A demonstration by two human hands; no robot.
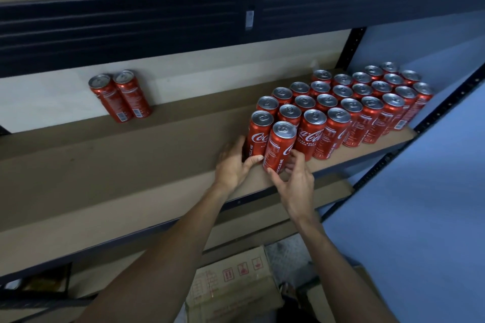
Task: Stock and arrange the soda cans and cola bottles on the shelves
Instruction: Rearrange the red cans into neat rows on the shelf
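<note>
Several tall red cola cans (pixel 341 102) stand in rows on the right part of a brown shelf board (pixel 131 165). At the block's front left corner stands one more red can (pixel 279 145), near the shelf's front edge. My right hand (pixel 296 178) grips the base of this can with thumb and fingers curled round it. My left hand (pixel 233 162) lies to its left, fingers round the lower part of the neighbouring can (pixel 258 131) and thumb reaching to the front can. Two separate cans (pixel 120 96) stand at the back left of the shelf.
A dark metal beam (pixel 183 26) of the shelf above runs across the top. A perforated upright (pixel 446 105) bounds the rack on the right, beside a blue wall. Cardboard boxes (pixel 236 283) sit on the floor below, under a lower shelf.
</note>
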